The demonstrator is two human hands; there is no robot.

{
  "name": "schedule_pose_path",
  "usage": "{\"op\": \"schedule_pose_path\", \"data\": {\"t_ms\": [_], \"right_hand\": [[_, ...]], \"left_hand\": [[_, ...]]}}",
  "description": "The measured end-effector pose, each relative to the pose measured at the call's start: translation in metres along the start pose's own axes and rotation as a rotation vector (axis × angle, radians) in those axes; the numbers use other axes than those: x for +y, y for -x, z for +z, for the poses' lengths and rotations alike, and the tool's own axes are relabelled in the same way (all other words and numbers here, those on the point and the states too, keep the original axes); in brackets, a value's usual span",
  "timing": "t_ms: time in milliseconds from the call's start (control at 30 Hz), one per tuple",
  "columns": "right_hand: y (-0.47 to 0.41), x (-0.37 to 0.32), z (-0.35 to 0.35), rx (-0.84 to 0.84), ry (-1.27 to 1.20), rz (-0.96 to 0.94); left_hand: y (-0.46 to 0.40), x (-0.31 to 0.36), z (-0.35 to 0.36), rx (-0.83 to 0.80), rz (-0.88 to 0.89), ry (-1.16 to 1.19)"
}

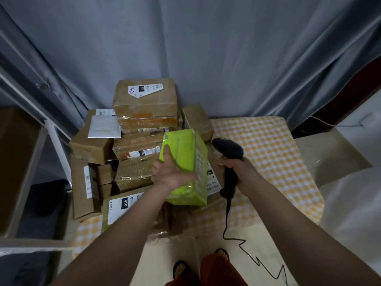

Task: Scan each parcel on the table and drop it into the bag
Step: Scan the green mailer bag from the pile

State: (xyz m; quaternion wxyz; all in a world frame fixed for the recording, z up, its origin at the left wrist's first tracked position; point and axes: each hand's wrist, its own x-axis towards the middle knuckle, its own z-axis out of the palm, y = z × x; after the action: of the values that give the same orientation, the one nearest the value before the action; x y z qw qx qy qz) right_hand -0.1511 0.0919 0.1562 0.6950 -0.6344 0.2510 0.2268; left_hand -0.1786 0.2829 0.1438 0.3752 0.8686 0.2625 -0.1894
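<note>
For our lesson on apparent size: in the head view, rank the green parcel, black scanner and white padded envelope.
1. Green parcel, though nearest the camera.
2 and 3. White padded envelope and black scanner: too alike to rank.

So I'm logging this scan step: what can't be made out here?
- Head view: any label on the lime-green plastic-wrapped parcel; no label shows on the sides in view, and the left hand covers part.
- Printing on the brown cardboard boxes: too small.
- Black handheld scanner window: faces away; right hand wraps the handle.
</note>
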Motion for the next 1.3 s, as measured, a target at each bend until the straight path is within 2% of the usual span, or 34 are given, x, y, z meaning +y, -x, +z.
{"op": "schedule_pose_path", "data": {"t_ms": [67, 133, 267, 467, 567, 700, 833, 933, 1300], "right_hand": [[0.001, -0.003, -0.005, 0.015, -0.050, 0.008], [0.001, -0.004, -0.004, -0.018, -0.046, -0.002], [0.006, -0.010, 0.007, -0.182, 0.006, -0.042], [0.021, -0.020, 0.027, -0.240, 0.244, -0.145], [0.027, -0.026, 0.037, -0.273, 0.332, -0.200], [0.037, -0.035, 0.051, -0.215, 0.437, -0.349], [0.047, -0.034, 0.058, -0.261, 0.605, -0.397], [0.056, -0.030, 0.062, -0.247, 0.651, -0.414], [0.081, -0.025, 0.057, -0.300, 0.710, -0.424]], "left_hand": [[-0.002, -0.012, -0.019, -0.077, 0.015, 0.348], [0.001, -0.022, -0.032, -0.172, 0.032, 0.594], [0.002, -0.042, -0.042, -0.344, 0.003, 0.713], [-0.001, -0.058, -0.051, -0.494, -0.071, 0.757], [0.002, -0.057, -0.055, -0.480, -0.089, 0.795], [-0.002, -0.058, -0.062, -0.336, -0.049, 0.909], [-0.002, -0.055, -0.079, -0.179, 0.111, 1.035], [0.000, -0.051, -0.093, -0.089, 0.200, 1.021], [-0.001, -0.065, -0.116, -0.052, 0.191, 1.011]]}}
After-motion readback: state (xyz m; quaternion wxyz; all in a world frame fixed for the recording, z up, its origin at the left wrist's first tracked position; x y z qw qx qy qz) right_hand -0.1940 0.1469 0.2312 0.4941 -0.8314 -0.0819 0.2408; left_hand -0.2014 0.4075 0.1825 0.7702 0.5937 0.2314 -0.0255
